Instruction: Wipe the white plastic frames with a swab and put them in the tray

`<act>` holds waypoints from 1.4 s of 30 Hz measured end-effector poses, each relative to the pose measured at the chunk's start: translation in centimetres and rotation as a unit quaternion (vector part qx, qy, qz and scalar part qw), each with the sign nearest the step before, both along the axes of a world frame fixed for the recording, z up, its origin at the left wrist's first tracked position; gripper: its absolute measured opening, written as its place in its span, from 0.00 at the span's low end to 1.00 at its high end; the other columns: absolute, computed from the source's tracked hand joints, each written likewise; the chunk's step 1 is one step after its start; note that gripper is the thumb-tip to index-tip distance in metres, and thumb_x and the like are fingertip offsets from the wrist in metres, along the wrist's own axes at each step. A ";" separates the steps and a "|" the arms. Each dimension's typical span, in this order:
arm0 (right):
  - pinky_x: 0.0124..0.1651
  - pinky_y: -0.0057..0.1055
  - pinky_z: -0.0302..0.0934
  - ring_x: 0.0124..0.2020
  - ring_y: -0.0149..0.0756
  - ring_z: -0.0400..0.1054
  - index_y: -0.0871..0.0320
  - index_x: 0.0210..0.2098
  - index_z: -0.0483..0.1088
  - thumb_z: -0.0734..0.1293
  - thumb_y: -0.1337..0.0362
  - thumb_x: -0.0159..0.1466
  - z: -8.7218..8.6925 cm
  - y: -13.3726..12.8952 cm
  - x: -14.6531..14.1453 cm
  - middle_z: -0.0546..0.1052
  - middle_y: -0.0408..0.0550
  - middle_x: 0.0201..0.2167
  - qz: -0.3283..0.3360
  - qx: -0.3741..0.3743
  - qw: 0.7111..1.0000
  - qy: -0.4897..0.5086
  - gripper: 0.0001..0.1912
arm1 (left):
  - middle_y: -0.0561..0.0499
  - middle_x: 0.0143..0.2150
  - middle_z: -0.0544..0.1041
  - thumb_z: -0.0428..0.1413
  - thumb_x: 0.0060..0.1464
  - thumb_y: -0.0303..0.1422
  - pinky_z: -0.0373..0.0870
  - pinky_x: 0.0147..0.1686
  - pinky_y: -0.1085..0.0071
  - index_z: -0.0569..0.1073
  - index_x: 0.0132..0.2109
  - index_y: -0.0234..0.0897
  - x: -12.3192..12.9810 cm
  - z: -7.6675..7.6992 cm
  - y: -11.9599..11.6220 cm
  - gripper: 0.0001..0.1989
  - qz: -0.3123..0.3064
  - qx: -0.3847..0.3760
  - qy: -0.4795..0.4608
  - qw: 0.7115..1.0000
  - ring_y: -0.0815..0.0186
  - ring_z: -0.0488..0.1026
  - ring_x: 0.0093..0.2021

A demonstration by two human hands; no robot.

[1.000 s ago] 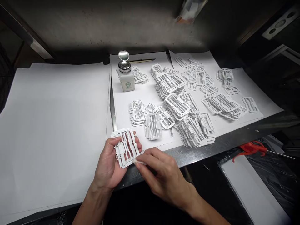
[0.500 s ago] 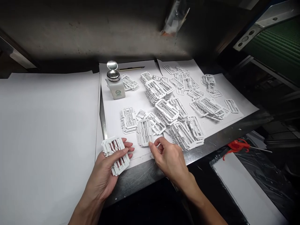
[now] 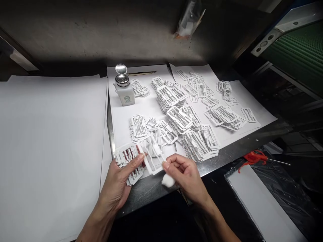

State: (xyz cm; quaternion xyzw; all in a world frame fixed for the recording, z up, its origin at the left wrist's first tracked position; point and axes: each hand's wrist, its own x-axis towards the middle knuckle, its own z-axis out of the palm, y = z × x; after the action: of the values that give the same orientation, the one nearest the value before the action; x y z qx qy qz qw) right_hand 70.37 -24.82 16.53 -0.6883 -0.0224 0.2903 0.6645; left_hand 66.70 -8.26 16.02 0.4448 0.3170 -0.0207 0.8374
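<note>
Head view: left hand (image 3: 116,185) cupped palm-up, thumb pressed across a stack of white plastic frames (image 3: 125,156), held above the steel bench edge (image 3: 143,195). Right hand (image 3: 185,174) curled, fingers pinching a cotton wad (image 3: 168,180), near a single tilted frame (image 3: 150,164) between the hands; can't tell which hand holds it. Steady thumb pressure and a light pinch look best for these thin frames.

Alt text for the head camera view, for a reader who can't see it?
The left hand holds a stack of white plastic frames while the right hand pinches a cotton wad and a single frame above a steel bench edge. Beyond them, piles of similar frames and a pump bottle stand on white paper.
</note>
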 end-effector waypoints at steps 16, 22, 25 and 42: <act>0.37 0.27 0.65 0.35 0.32 0.68 0.62 0.42 0.72 0.63 0.68 0.64 1.1 2.0 0.8 0.72 0.51 0.37 0.066 -0.133 0.914 -0.377 0.09 | 0.47 0.39 0.78 0.64 0.42 0.29 0.71 0.45 0.64 0.75 0.43 0.33 -1.4 0.1 -0.4 0.17 0.031 0.105 -0.017 0.994 0.57 0.74 0.43; 0.31 0.26 0.61 0.28 0.29 0.66 0.60 0.37 0.72 0.64 0.67 0.64 1.4 -0.2 -0.3 0.71 0.45 0.31 0.157 -0.175 0.926 -0.295 0.06 | 0.47 0.37 0.78 0.66 0.38 0.29 0.73 0.38 0.66 0.76 0.40 0.32 -1.5 -0.6 0.5 0.17 0.079 0.102 0.008 0.992 0.57 0.75 0.39; 0.32 0.26 0.60 0.28 0.29 0.65 0.59 0.36 0.72 0.65 0.67 0.63 1.5 -1.5 -0.1 0.72 0.44 0.30 0.104 -0.180 0.941 -0.268 0.04 | 0.46 0.38 0.78 0.66 0.38 0.29 0.73 0.39 0.64 0.76 0.41 0.32 -1.4 -0.8 0.7 0.19 0.080 0.091 0.019 0.992 0.56 0.75 0.40; 0.32 0.24 0.63 0.29 0.28 0.66 0.63 0.39 0.73 0.65 0.71 0.62 -0.7 -0.8 -0.5 0.72 0.48 0.33 0.013 -0.166 0.920 -0.355 0.06 | 0.49 0.36 0.77 0.64 0.43 0.27 0.74 0.35 0.69 0.76 0.39 0.33 -1.2 -0.7 0.6 0.12 0.087 0.090 -0.001 0.992 0.63 0.73 0.36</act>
State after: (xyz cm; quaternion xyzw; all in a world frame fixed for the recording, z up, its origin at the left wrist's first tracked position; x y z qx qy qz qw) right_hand 69.84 -25.63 15.82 -0.8462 -0.2169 0.0352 0.4854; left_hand 65.53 -7.70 15.33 0.4890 0.3544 0.0817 0.7928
